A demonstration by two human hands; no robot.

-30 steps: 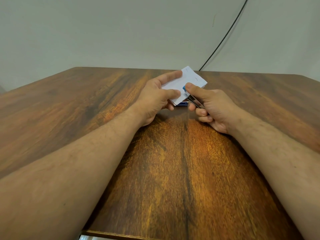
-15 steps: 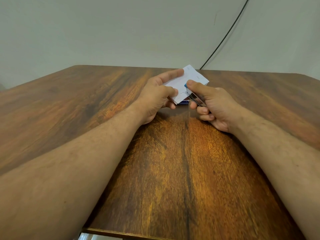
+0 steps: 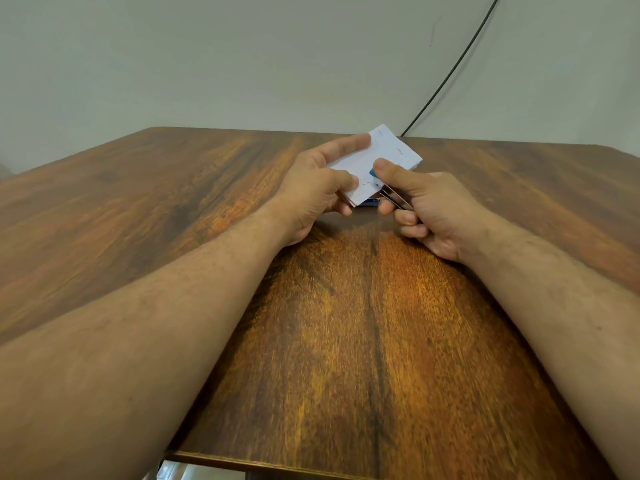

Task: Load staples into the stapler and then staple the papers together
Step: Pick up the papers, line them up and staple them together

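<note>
A small stack of white papers (image 3: 388, 157) is held above the far middle of the wooden table (image 3: 173, 209). My left hand (image 3: 318, 192) pinches its near left corner, thumb on top and index finger along the far edge. My right hand (image 3: 426, 209) grips a small stapler (image 3: 391, 197) with a blue tip and metal body. Its jaws sit over the papers' near right edge, and my thumb presses on its top. Most of the stapler is hidden in my fist.
A small dark blue object (image 3: 370, 201) lies on the table just under the papers, mostly hidden. A black cable (image 3: 446, 74) runs down the wall to the table's far edge. The table's near edge (image 3: 277, 462) is at the bottom.
Both hands hold the papers and stapler in nearly the same spot. The stapler's tip has slid slightly along the papers' edge.
</note>
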